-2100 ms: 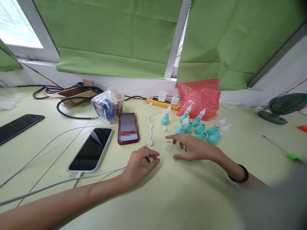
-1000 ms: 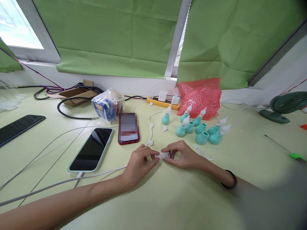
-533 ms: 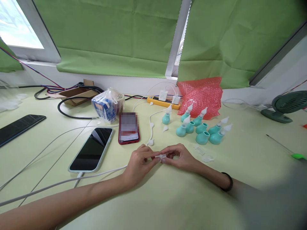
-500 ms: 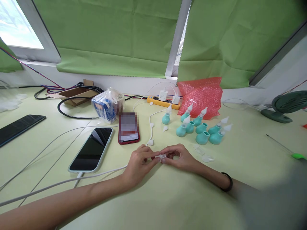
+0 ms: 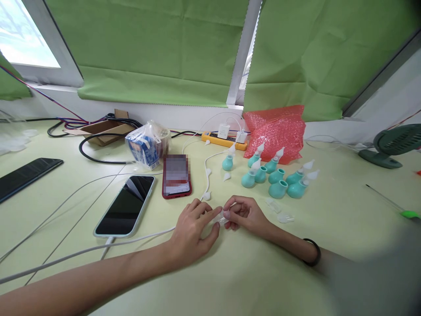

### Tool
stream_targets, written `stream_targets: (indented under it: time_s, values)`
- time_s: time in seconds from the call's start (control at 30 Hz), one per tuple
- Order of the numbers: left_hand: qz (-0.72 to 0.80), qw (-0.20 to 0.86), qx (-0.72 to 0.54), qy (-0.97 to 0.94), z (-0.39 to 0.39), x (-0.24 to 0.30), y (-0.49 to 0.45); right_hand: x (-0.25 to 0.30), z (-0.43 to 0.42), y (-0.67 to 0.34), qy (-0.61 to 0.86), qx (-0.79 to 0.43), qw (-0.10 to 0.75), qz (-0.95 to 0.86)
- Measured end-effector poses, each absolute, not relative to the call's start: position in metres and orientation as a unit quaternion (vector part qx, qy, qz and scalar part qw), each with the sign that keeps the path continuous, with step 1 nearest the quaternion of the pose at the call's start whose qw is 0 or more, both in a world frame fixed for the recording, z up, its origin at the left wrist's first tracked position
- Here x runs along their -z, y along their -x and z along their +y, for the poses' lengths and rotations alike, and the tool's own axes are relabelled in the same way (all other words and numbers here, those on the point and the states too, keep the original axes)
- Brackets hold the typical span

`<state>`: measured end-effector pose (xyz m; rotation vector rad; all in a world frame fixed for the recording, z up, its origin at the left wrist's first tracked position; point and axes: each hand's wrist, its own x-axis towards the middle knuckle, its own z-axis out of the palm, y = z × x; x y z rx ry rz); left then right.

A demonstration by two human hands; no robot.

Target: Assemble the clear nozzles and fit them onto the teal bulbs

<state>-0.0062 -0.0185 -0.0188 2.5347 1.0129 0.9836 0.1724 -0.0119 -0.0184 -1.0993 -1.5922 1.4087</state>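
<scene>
- Fingers of the left hand stand partly parted near the middle of the frame, with a narrow gap between index and thumb; the index tip meets, or nearly meets, a clear plastic piece.
- On the right hand, thumb and curled fingers are drawn close together and appear to pinch that same piece, partly covering it.
- Between the two sets of fingertips, just below the centre of the frame, the piece sits low over the counter; whether it touches the surface cannot be told.
- Slipping looks like the main risk: the piece is small and seems smooth, and the left thumb stands off it, so the right hand may carry the grip alone.
- Uneven pressure from both sides could twist it or shoot it out sideways.
- If dropped, it may be hard to spot, being see-through against a pale surface.
- A sweep of the right forearm could scatter the loose clear pieces right of centre, or topple the teal bulbs above them.
- White cable runs from the lower left edge to the left hand; snagging it could jostle the light-cased phone.
</scene>
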Motion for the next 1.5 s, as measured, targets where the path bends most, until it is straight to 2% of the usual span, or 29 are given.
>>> stream_targets:
  time_s: [0.27, 1.07, 1.33, 1.5]
  values:
    - [0.344, 0.024, -0.286, -0.894, -0.025, 0.015, 0.007, 0.018, -0.009, -0.173, 0.417, -0.574, 0.363, -0.604]
    - [0.342, -0.018, -0.198, -0.918, -0.028, 0.013, 0.005, 0.018, 0.0, -0.179, 0.385, -0.631, 0.323, -0.591]
    - [0.285, 0.135, -0.293, -0.903, -0.022, 0.017, 0.007, 0.02, -0.003, -0.177, 0.368, -0.624, 0.354, -0.592]
    - [0.307, 0.21, -0.339, -0.864, -0.018, 0.015, 0.007, 0.021, -0.002, -0.178, 0.338, -0.635, 0.356, -0.596]
